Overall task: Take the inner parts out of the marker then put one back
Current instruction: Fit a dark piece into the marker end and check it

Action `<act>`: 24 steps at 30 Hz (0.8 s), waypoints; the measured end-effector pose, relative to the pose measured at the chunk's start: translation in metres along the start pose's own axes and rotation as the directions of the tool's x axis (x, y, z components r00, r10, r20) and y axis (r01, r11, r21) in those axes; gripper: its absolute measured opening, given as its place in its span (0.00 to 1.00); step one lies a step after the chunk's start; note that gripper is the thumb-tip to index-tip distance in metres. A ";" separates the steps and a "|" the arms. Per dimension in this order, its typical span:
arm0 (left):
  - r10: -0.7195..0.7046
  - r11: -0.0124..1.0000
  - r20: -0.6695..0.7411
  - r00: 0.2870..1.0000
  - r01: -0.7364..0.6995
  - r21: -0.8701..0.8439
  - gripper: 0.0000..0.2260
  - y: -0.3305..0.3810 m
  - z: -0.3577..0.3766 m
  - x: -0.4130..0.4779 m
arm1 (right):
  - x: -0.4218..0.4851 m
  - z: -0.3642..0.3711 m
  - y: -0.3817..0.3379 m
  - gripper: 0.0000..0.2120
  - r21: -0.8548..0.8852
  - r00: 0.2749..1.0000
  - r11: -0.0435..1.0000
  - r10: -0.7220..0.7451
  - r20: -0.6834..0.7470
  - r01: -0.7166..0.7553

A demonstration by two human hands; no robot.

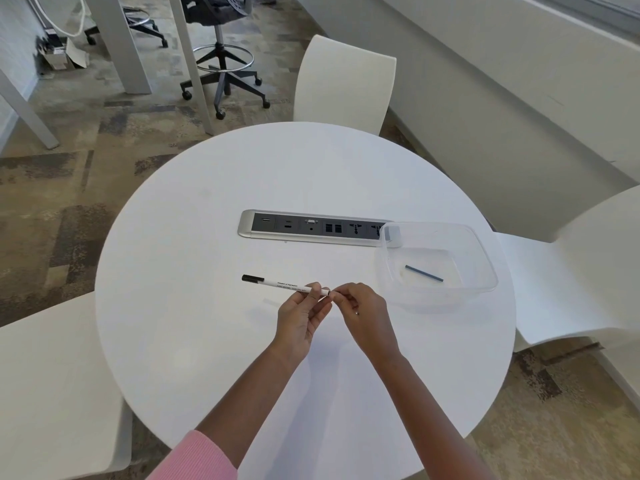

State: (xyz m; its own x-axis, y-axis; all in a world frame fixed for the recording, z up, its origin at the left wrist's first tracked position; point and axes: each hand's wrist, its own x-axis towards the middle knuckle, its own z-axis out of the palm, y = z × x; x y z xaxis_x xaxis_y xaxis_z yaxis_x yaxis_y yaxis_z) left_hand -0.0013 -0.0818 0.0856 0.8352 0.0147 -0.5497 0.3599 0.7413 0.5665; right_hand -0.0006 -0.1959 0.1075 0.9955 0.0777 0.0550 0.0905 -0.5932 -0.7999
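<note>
A white marker [280, 283] with a black cap at its left end is held level above the round white table [214, 209]. My left hand [300, 317] grips the barrel near its right end. My right hand [360, 311] pinches at that right end with its fingertips; what is between them is hidden. A thin dark blue rod, an inner part [424, 273], lies inside a clear plastic tub [485, 268] to the right.
A silver power and data socket strip [311, 227] is set into the table's middle, its right end under the tub. White chairs stand at the far side [343, 84], the right [568, 278] and the left [52, 375]. A black office stool [221, 64] stands beyond.
</note>
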 end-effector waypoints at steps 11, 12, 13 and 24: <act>0.011 1.000 -0.003 1.000 -0.011 0.008 0.04 0.000 0.000 0.000 | -0.001 0.000 -0.004 0.04 -0.134 0.994 0.985 -0.109 -0.025 0.104; 0.013 1.000 -0.004 1.000 -0.013 0.008 0.05 -0.001 0.000 0.000 | -0.001 0.000 -0.005 0.03 -0.133 0.994 0.986 -0.106 -0.025 0.101; 0.015 1.000 -0.004 1.000 -0.015 0.005 0.05 -0.001 0.000 0.000 | -0.001 0.000 -0.006 0.03 -0.129 0.995 0.987 -0.096 -0.028 0.092; 0.051 0.998 0.015 0.999 -0.052 0.046 0.04 0.000 0.006 0.000 | 0.005 0.001 -0.005 0.14 0.048 0.987 0.986 0.162 -0.012 -0.161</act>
State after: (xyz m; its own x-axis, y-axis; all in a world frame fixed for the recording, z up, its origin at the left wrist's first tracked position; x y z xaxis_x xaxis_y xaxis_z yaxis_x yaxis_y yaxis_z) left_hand 0.0009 -0.0864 0.0893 0.8588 0.0428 -0.5106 0.3346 0.7078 0.6221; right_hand 0.0040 -0.1917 0.1115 0.9973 -0.0284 -0.0681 -0.0724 -0.5590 -0.8260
